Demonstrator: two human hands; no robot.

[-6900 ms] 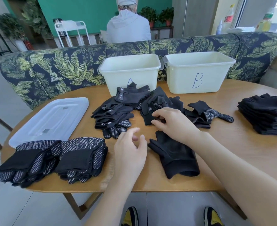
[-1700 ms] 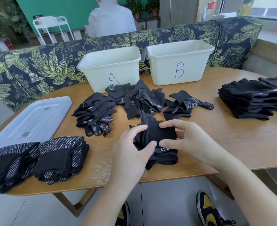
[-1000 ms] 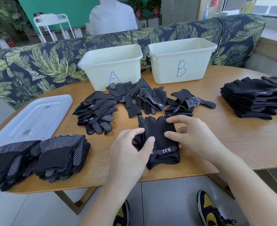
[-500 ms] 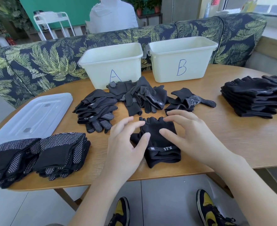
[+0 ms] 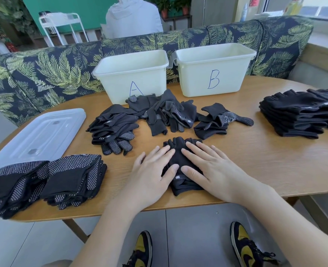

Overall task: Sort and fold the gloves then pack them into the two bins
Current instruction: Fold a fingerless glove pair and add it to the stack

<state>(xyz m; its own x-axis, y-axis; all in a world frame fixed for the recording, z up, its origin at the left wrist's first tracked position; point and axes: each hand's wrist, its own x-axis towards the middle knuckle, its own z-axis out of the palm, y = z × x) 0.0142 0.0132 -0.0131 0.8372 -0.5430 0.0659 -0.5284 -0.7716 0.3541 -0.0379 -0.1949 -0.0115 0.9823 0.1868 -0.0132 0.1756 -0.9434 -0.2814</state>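
Observation:
A folded black glove (image 5: 178, 160) lies on the wooden table (image 5: 275, 160) near its front edge. My left hand (image 5: 151, 174) and my right hand (image 5: 211, 168) press flat on it with straight fingers, one on each side. Behind it lies a loose pile of unsorted black gloves (image 5: 159, 114). Two stacks of folded dotted gloves (image 5: 43, 182) sit at the front left. A stack of folded plain black gloves (image 5: 298, 114) sits at the right. Bin A (image 5: 132, 74) and bin B (image 5: 213, 68) stand at the back; nothing shows above their rims.
A clear plastic lid (image 5: 38, 135) lies flat at the left of the table. A leaf-patterned sofa back (image 5: 43, 70) runs behind the bins, and a person in a grey hoodie (image 5: 132, 18) sits beyond it, facing away.
Both hands lowered from pinching and shaping the glove to lying flat on it. The glove went from held up and partly folded to folded flat on the table.

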